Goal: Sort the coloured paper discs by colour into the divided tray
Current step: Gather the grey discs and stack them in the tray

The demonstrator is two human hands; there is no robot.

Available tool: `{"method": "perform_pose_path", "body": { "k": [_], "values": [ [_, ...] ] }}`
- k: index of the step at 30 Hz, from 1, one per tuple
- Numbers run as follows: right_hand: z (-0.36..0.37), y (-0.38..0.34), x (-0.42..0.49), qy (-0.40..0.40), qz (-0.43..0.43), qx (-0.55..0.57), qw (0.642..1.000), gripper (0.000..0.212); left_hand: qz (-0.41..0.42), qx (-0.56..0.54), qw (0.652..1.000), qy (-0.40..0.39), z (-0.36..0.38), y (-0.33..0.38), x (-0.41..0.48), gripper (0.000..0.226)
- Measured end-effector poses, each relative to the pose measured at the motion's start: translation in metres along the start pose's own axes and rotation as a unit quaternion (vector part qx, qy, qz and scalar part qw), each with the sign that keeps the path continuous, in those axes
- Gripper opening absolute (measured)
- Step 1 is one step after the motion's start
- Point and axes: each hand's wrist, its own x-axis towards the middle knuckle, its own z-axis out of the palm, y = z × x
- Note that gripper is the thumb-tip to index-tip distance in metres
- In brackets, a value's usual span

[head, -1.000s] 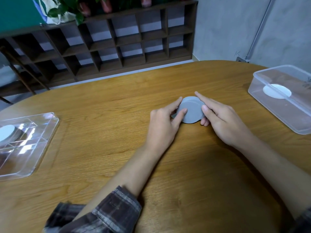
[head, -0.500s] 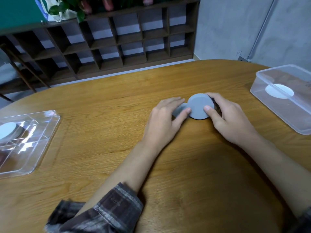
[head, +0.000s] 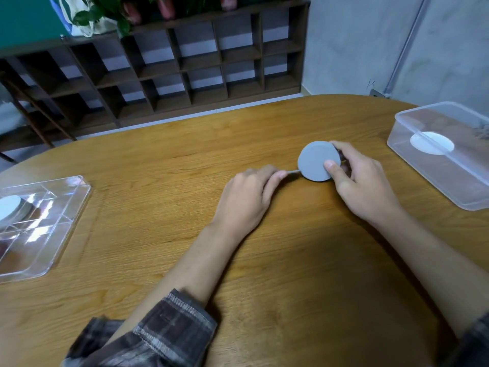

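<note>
1. The tabletop (head: pixel 264 260) carries everything. There is one divided tray (head: pixel 45 234) at its left edge and one clear box (head: pixel 449 186) at its right edge, well apart, with both hands at work between them near the middle.
2. Hands: there are two.
   - The right hand (head: pixel 362 178) grips a grey disc (head: pixel 315 160) tipped up on edge, its thumb (head: pixel 332 168) pressed on the face and its fingers curled behind.
   - The left hand (head: pixel 248 197) has its fingers curled and pinches the rim of a thin grey disc (head: pixel 292 171), which shows only edge-on just beside the upright one.
3. Discs, counted:
   - Two grey ones are in the hands, though the upright one looks thick and may be several stuck together; I cannot tell.
   - One white disc (head: pixel 431 143) lies in the box.
   - One pale disc (head: pixel 9 207) lies in the tray's far-left compartment, perhaps on top of others.
4. The step in hand looks like peeling a single disc from the held ones.
   - To do it well, keep the right thumb firm so the rest stay put.
   - Slide the pinched disc sideways rather than bending it, since paper creases.
   - Check that only one has come away.
   - Then carry it to the tray compartment that matches its colour.
</note>
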Motion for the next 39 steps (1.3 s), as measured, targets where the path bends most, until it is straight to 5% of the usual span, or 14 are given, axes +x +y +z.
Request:
{"method": "perform_pose_path", "body": {
  "k": [9,17,26,34,39],
  "values": [
    [0.003,-0.005,-0.005,-0.039,-0.028,0.033,0.998,0.046,-0.009,-0.103,0.993,0.050,0.003,0.014,-0.001,0.006],
    [0.008,-0.009,-0.007,-0.074,-0.029,0.077,0.994,0.045,-0.064,-0.212,0.972,0.075,0.006,0.011,0.004,0.036],
    [0.009,-0.010,-0.007,-0.098,0.014,0.130,0.987,0.048,-0.050,-0.080,0.994,0.062,0.007,0.015,0.003,0.050],
    [0.011,-0.015,-0.012,-0.151,-0.030,-0.022,0.988,0.070,-0.025,0.007,0.998,0.062,0.010,0.022,0.000,0.052],
    [0.010,-0.009,-0.010,-0.088,-0.070,-0.033,0.993,0.059,-0.012,-0.001,0.999,0.052,0.008,0.017,-0.003,0.049]
  ]
}}
